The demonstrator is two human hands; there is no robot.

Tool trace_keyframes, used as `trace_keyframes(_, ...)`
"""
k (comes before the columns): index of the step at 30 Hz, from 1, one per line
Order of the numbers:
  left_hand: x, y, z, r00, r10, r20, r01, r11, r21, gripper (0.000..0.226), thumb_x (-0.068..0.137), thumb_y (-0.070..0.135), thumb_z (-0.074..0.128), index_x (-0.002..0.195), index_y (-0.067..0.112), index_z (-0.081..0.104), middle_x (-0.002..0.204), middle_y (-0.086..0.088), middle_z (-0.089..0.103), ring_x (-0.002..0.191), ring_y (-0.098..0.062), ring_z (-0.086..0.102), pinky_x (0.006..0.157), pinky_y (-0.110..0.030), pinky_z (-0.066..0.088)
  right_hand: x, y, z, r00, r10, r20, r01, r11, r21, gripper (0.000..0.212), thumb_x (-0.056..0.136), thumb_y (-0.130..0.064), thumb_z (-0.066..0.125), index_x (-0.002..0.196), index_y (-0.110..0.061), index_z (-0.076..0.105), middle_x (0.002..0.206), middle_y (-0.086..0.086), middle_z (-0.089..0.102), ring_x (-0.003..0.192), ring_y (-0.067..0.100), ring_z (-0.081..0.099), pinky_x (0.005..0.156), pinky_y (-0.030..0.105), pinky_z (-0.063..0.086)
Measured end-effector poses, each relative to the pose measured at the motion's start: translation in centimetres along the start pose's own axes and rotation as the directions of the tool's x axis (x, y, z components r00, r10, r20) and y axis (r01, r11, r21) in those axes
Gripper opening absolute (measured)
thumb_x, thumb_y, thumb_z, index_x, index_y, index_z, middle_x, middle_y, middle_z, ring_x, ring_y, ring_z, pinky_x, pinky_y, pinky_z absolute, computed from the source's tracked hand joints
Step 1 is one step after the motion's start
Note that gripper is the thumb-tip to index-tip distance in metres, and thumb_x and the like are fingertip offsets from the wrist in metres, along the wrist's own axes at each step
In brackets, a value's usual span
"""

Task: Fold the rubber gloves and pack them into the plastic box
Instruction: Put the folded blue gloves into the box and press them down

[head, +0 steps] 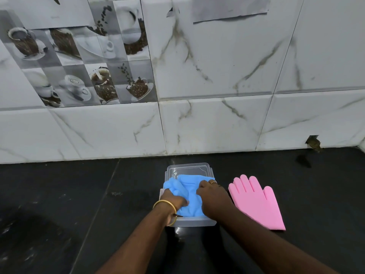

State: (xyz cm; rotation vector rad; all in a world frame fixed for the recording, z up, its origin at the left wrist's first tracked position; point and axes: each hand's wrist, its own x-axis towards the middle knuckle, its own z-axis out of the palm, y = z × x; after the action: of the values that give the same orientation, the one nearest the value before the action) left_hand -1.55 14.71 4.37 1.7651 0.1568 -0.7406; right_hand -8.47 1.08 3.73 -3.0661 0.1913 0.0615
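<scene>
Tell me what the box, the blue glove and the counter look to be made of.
Box: clear, slightly frosted plastic; the glove's blue shows through its wall.
Blue glove: soft matte rubber or silicone, judging by how it creases under both hands.
Counter: polished black stone, probably granite; it gives glossy reflections and has faint speckles.

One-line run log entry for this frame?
step: packing | both hands pressing folded blue rubber glove into clear plastic box | pink rubber glove flat, unfolded, right of box

A glossy black counter (59,204) spreads around the hands. Beyond them rises a marble-veined tiled wall (217,76). Coffee-print tiles (79,62) sit upper left.
</scene>
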Motion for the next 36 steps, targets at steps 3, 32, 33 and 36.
trace_keyframes(3,1.1,-0.2,0.3,0.999,-0.049,-0.016,0.051,0.994,0.092,0.038,0.07,-0.009,0.071,0.101,0.008,0.056,0.097,-0.015,0.064,0.079,-0.026,0.062,0.074,-0.037,0.056,0.4,-0.3,0.3,1.0,0.006,0.002,-0.005,0.999,-0.053,0.026,0.087,-0.008,0.048,0.108,-0.012,0.063,0.121,0.006,0.053,0.115,0.03,0.05,0.083,0.038,0.045)
trace_keyframes(32,0.1,3.0,1.6,0.895,0.224,0.385,-0.358,-0.154,0.921,0.04,0.086,0.014,0.06,0.125,0.018,0.055,0.129,-0.009,0.056,0.118,-0.031,0.057,0.096,-0.046,0.049,2.1,-0.6,2.1,0.996,-0.025,0.086,0.037,0.989,-0.141,0.038,0.094,-0.004,0.047,0.131,-0.012,0.053,0.131,0.013,0.048,0.122,0.033,0.047,0.097,0.043,0.043)
trace_keyframes(33,0.6,2.4,1.4,0.912,0.186,0.366,-0.342,-0.148,0.928,0.046,0.084,0.016,0.064,0.128,0.018,0.053,0.131,-0.009,0.054,0.12,-0.03,0.056,0.098,-0.046,0.047,2.1,-0.7,2.0,0.996,-0.024,0.084,0.036,0.989,-0.144,0.04,0.095,-0.005,0.048,0.133,-0.013,0.052,0.132,0.013,0.047,0.124,0.034,0.046,0.097,0.043,0.042)
trace_keyframes(36,1.7,1.7,1.1,0.923,0.151,0.353,-0.34,-0.103,0.935,0.063,0.077,0.021,0.073,0.134,0.015,0.046,0.134,-0.009,0.049,0.122,-0.03,0.054,0.1,-0.044,0.045,1.9,-0.6,2.0,0.995,-0.015,0.094,0.028,0.991,-0.134,0.041,0.095,-0.009,0.05,0.135,-0.016,0.05,0.133,0.011,0.047,0.125,0.035,0.046,0.098,0.044,0.042)
